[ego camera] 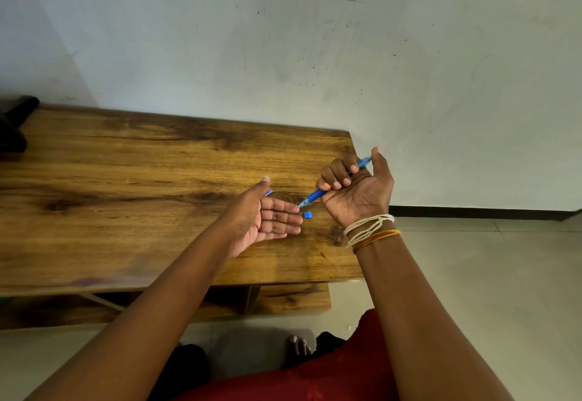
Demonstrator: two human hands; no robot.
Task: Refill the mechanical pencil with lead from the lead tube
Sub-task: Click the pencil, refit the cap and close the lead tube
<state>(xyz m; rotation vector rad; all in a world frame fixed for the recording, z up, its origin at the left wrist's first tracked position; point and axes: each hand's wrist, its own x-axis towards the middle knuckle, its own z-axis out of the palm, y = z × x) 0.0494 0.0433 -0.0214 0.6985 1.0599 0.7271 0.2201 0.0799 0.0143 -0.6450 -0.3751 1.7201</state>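
My right hand (pixel 356 189) is closed in a fist around a blue mechanical pencil (pixel 315 196), which slants down to the left with its clear tip almost touching my left fingertips. My left hand (pixel 267 216) is flat and open, palm up, just above the wooden table (pixel 126 180). A small blue cap (pixel 307 214) lies on the table between the two hands. A sliver of a blue object (pixel 269 192), possibly the lead tube, shows behind my left thumb; most of it is hidden.
The table's right edge runs close to my right wrist, with tiled floor beyond it. A dark object (pixel 14 126) sits at the table's far left corner. A white wall stands behind. A lower shelf (pixel 293 298) lies under the tabletop.
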